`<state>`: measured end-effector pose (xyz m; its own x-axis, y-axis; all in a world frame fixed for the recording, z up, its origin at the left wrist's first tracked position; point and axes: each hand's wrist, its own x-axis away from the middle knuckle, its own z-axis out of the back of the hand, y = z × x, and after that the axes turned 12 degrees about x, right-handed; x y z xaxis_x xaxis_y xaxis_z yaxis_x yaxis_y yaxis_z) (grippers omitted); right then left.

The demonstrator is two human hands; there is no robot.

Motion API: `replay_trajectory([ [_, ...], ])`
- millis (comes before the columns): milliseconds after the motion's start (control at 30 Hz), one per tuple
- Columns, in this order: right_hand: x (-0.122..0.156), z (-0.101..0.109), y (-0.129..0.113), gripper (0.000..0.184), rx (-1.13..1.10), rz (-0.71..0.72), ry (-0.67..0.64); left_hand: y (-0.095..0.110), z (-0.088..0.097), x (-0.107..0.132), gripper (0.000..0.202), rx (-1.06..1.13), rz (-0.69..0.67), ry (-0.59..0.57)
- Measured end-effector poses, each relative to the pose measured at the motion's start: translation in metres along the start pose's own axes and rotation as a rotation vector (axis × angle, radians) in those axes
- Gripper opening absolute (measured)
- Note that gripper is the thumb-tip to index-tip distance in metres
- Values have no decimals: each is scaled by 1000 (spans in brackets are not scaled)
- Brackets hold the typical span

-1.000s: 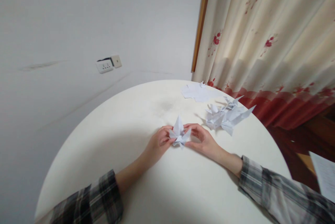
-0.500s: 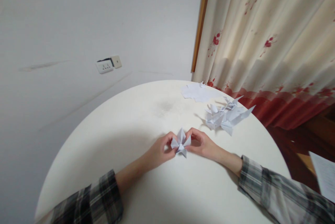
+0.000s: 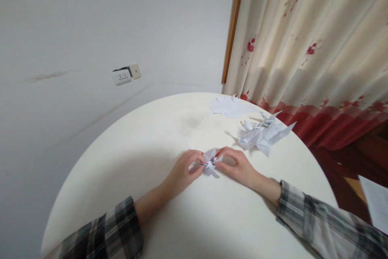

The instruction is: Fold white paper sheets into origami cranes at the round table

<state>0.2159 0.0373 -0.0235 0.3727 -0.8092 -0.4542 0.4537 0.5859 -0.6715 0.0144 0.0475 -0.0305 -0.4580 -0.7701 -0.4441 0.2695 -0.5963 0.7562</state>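
Note:
Between my two hands is a small white origami flower [image 3: 209, 166] with pointed petals spread around a raised centre. My left hand [image 3: 185, 167] pinches a petal on its left side between thumb and fingers. On the other side, my right hand [image 3: 238, 166] pinches a right-hand petal in the same way. The fingertips cover parts of the petals. Just beyond my right hand lies a pile of folded white paper pieces [image 3: 257, 134] with pointed tips, overlapping one another.
The round white table [image 3: 127, 150] stands against a wall with a socket [image 3: 121, 76]. Flat white paper [image 3: 228, 107] lies near its far edge, a small folded bit on top. A flowered curtain [image 3: 281, 41] hangs at the right. A printed sheet [image 3: 376, 200] shows at the far right.
The paper flower has tilted and its petals look flatter, with the left petal now pinched edge-on. Both hands have shifted slightly; the pile and the flat paper stay put.

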Motion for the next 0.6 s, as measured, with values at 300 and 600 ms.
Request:
replay_trajectory([
  [300, -1, 1, 0, 20, 123, 19, 2, -9, -1, -2, 6, 100, 81, 26],
  [600, 0, -1, 4, 29, 160, -6, 15, 0, 1, -3, 14, 209, 229, -25],
])
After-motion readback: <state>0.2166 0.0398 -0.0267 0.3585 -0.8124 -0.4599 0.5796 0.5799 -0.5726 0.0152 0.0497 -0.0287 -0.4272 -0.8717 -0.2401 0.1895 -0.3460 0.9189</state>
